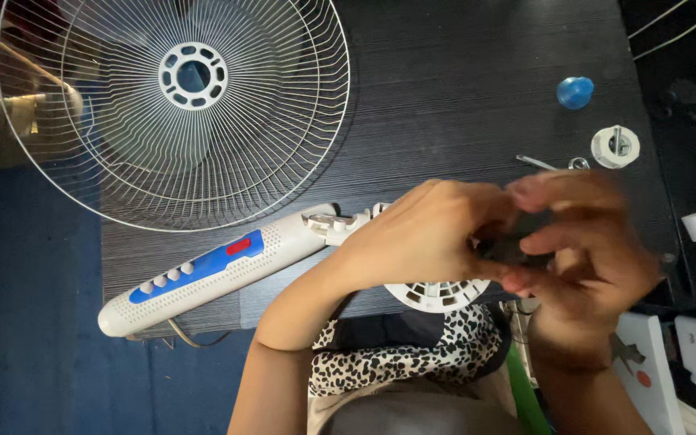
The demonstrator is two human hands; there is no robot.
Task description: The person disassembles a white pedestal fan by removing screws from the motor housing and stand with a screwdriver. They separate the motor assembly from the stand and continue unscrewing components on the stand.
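I hold a small dark part [517,246] between both hands; my left hand [428,238] and right hand [586,250] close around it, just above the white motor housing [437,294]. The fan grille [172,105] lies on the table [461,89] nearby.

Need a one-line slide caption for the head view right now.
Both hands, left and right, meet over a small dark part above the white fan body, wire grille alongside.

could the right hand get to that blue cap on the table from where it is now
Probably yes: the blue cap lies in the open on the dark table, beyond the right hand, with only a small white round part beside that path.
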